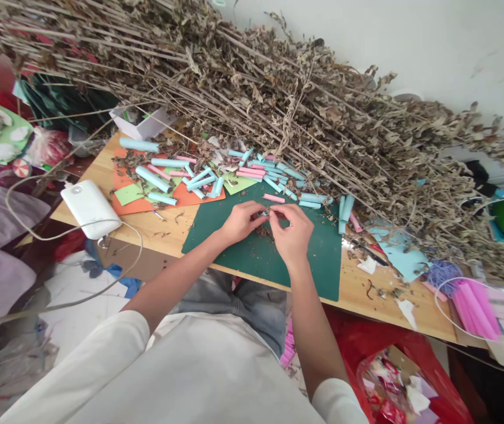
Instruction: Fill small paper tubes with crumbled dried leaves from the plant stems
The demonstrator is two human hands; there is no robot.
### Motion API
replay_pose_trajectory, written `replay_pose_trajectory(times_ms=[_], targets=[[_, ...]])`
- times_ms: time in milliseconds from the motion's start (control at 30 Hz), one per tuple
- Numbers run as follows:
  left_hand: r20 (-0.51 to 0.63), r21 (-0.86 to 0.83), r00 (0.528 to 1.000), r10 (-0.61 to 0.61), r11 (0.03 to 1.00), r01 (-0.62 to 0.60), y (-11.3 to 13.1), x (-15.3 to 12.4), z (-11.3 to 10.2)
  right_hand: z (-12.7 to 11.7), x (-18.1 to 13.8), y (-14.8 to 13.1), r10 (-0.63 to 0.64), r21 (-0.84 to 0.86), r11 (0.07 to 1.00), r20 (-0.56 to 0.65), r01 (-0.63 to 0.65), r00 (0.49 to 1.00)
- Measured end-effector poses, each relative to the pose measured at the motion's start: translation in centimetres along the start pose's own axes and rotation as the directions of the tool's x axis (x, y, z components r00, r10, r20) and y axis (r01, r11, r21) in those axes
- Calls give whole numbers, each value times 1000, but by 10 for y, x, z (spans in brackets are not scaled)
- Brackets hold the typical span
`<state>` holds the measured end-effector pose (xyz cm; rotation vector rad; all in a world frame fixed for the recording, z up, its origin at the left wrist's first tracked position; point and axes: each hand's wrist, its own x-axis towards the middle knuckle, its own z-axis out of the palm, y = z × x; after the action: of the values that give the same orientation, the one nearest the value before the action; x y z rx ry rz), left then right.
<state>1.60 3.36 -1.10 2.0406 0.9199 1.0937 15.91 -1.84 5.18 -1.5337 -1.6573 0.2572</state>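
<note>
Left hand [243, 222] and right hand [292, 231] jointly pinch what looks like a dried-leaf bit [267, 212].
Green cutting mat [322, 259] underneath, likely catching leaf crumbs [264, 232] just below grip; blue paper rolls [310, 205] beyond, probably for easy reach.

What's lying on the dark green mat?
Dry leaf crumbs lie on the mat, with a pink roll and blue rolls near its far edge. The left hand and right hand meet over it, covering whatever lies directly beneath them.
</note>
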Motion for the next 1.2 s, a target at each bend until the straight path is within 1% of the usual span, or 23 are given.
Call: replay_pose_trajectory(times_ms=[133, 333, 433, 567, 800, 967, 1067, 1200], targets=[[-5, -3, 1000, 13, 1000, -13, -1, 0, 1, 2, -2, 3, -3, -22, 1000, 32, 4, 999], [5, 6, 1000, 17, 1000, -17, 0, 0, 1, -2, -4, 3, -52, -28, 998, 102, 55, 993], [10, 7, 1000, 14, 1000, -14, 0, 0, 0, -1, -4, 2, -61, 10, 998, 120, 60, 991], [23, -4, 1000, 13, 1000, -13, 0, 0, 0, 1, -4, 4, -59, 36, 998, 97, 56, 993], [-3, 3, 999, 32, 999, -32, -2, 0, 1, -1, -2, 8, -35, 33, 999, 81, 33, 996], [-11, 14, 999, 33, 999, -33, -2, 0, 2, -5, -3, 6, -5, 84, 997, 45, 1, 999], [-15, 8, 999, 38, 999, -38, -2, 0, 2, -7, -5, 5, 7, 98, 995, 45, -12, 999], [-10, 9, 999, 42, 999, -42, -3, -1, 2, -6, -5, 7, -11, 99, 995, 61, 5, 998]])
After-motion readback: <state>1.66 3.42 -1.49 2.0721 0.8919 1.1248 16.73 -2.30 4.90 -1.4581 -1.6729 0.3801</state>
